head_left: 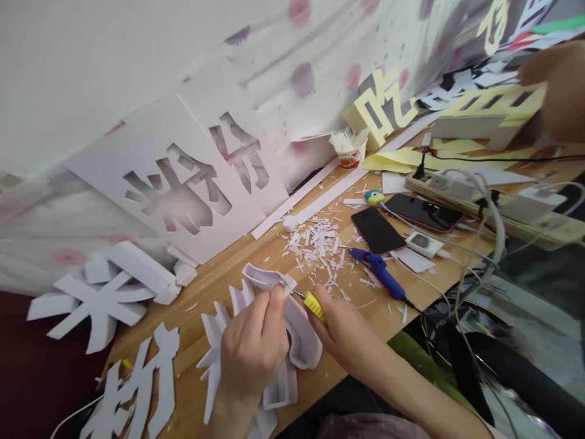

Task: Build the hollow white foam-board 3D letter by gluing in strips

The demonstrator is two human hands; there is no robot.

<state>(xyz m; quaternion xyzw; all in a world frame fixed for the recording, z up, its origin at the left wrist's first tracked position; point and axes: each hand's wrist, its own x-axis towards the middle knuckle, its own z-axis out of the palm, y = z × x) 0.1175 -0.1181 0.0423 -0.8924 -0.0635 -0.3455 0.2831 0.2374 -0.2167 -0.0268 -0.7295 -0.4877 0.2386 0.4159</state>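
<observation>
My left hand point(256, 341) pinches the edge of a white hollow foam-board letter piece point(305, 341) near the table's front edge. In my right hand point(340, 323) is a yellow-handled tool point(314, 306), its thin metal tip touching the white piece beside my left fingertips. Under and left of my left hand lie more white walled letter parts point(214, 335), partly hidden by it. White scraps point(320, 244) are scattered just beyond my hands. A blue glue gun point(379, 271) rests to the right of them.
White cut letters point(103, 299) lie at the left. A stencil board point(183, 183) leans on the wall. Two phones point(377, 230), a power strip point(503, 213), cables, a paper cup point(350, 151) and yellow letters point(381, 110) stand right. Another person's hand point(560, 91) shows upper right.
</observation>
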